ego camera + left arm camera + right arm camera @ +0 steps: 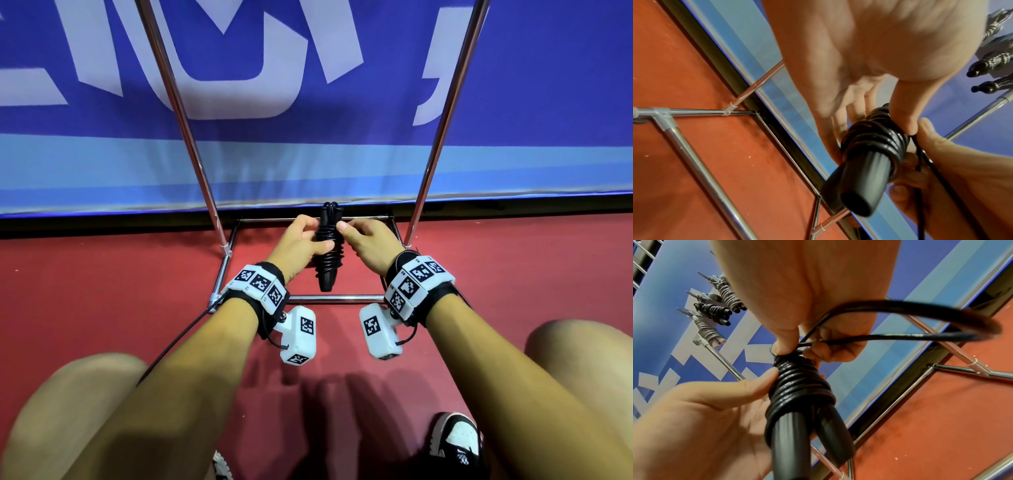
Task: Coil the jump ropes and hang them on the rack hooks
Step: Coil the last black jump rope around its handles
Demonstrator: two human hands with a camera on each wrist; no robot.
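Head view: left hand and right hand both grip the tightly coiled, glossy black jump rope.

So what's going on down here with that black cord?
A person crouches by a metal rack, winding a black jump rope around its own two handles. The left hand grips the bundle; the right hand pinches the last loose loop at its top. Three coiled ropes already hang on the rack's hooks.

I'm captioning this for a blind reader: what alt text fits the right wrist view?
Two hands wind a black jump rope around its paired handles, the right hand pinching a loose loop. Coiled ropes hang on a rack behind.
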